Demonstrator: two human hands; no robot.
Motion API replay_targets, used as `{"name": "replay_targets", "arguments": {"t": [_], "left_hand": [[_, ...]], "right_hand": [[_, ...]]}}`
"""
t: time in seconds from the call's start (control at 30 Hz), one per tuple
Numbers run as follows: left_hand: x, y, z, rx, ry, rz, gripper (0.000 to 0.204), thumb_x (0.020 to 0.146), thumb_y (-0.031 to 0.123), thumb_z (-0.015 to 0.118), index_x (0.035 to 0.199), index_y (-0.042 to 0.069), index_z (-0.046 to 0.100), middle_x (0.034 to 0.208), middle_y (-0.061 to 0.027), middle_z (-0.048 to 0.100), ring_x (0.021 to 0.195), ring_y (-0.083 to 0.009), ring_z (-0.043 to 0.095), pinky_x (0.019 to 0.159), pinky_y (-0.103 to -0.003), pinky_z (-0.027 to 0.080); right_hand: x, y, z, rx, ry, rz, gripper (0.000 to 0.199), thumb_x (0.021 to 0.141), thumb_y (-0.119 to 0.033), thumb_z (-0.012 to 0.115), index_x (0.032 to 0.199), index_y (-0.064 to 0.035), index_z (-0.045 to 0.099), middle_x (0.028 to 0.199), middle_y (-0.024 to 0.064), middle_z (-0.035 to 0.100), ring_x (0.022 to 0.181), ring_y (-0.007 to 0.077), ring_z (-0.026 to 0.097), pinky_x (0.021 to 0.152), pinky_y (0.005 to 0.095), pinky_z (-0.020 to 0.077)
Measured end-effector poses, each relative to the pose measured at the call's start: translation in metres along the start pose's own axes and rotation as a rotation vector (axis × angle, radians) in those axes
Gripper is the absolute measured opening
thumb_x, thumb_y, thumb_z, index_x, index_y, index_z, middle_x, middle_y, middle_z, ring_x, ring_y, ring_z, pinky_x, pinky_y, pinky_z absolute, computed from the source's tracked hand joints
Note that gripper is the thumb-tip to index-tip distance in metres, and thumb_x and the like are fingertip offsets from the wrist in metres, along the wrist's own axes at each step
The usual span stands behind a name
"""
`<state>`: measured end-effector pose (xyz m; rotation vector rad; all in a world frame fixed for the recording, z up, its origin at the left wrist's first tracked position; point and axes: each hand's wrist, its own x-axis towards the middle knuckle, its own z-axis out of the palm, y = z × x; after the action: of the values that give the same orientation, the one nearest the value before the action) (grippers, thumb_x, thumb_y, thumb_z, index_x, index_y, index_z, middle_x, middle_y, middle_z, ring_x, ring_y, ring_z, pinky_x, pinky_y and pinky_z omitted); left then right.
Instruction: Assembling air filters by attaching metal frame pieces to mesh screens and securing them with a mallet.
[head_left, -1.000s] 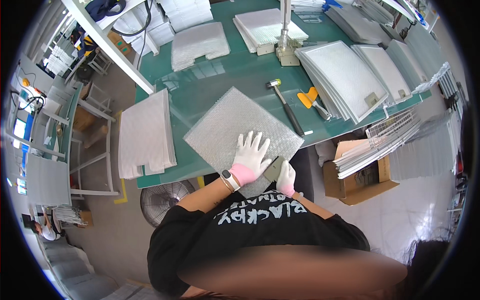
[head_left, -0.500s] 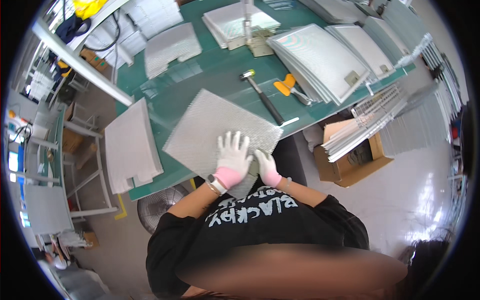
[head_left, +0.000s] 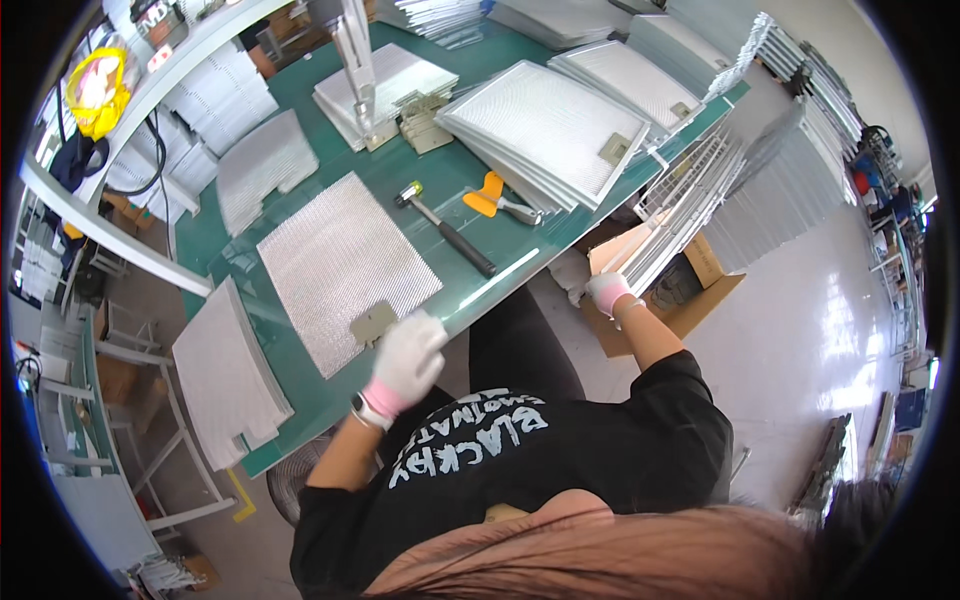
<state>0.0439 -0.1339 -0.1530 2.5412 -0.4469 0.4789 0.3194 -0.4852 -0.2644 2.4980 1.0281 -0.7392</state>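
A silvery mesh panel (head_left: 345, 265) lies flat on the green table. At its near edge sits a small grey-green notched plate (head_left: 374, 323). My left hand (head_left: 405, 360), in a white glove with a pink cuff, hovers beside that plate; motion smears its fingers. My right hand (head_left: 608, 291), gloved alike, is down past the table's right edge, its fingers closed around the near ends of long metal strips (head_left: 665, 235). These strips lean in an open cardboard box (head_left: 715, 290). Beyond the mesh panel rest a hammer (head_left: 450, 235) and an orange-bladed scraper (head_left: 487, 195).
Framed mesh panels (head_left: 550, 125) are stacked at the table's far right. More mesh sheets (head_left: 230, 375) lie at the left edge. Small metal plates (head_left: 425, 125) stand beside an upright post (head_left: 355, 70). A white shelf rail (head_left: 110, 230) crosses at the left.
My hands have come off the mesh panel, uncovering the notched plate. My right hand has moved right to the strips in the box. The view has shifted to the right.
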Motion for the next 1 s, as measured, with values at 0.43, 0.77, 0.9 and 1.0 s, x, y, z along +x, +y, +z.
{"name": "replay_targets", "arguments": {"t": [0.43,0.77,0.9,1.0], "left_hand": [[-0.025,0.001,0.086,-0.925,0.175,-0.498,0.032,0.098,0.023,0.048,0.115,-0.003,0.057,0.106,-0.0101,0.064,0.097,-0.017,0.063,0.085,-0.029,0.051],[-0.137,-0.005,-0.139,-0.858,1.235,-0.208,0.055,0.101,0.053,0.03,0.099,0.005,0.057,0.053,0.0049,0.04,0.047,-0.0099,0.043,0.048,-0.026,0.038],[-0.156,0.019,-0.132,-0.435,0.891,-0.792,0.058,0.105,0.045,0.026,0.091,0.001,0.06,0.05,0.003,0.046,0.042,-0.0082,0.043,0.039,-0.022,0.033],[-0.143,0.01,-0.084,-0.616,0.664,-0.867,0.058,0.104,0.045,0.031,0.09,-0.002,0.061,0.051,0.0001,0.048,0.043,-0.0079,0.045,0.04,-0.023,0.037]], "right_hand": [[-0.088,-0.275,-0.133,0.368,1.011,-1.01,0.011,0.07,-0.019,0.061,0.064,-0.0107,0.055,0.067,0.0067,0.059,0.057,0.0243,0.061,0.052,0.0403,0.0487],[-0.071,-0.089,-0.097,2.95,0.576,0.092,0.054,0.091,-0.054,0.051,0.111,-0.0043,0.055,0.108,0.0093,0.06,0.098,0.0246,0.056,0.09,0.0397,0.0444],[-0.108,-0.057,-0.176,2.803,1.323,-0.094,0.027,0.099,-0.034,0.042,0.094,-0.0082,0.051,0.086,0.0039,0.05,0.081,0.0176,0.048,0.078,0.0367,0.0431],[-0.094,-0.044,-0.196,2.543,1.175,-0.867,0.02,0.099,-0.027,0.048,0.091,-0.0088,0.05,0.083,0.0042,0.05,0.078,0.0141,0.048,0.071,0.0279,0.0428]]}}
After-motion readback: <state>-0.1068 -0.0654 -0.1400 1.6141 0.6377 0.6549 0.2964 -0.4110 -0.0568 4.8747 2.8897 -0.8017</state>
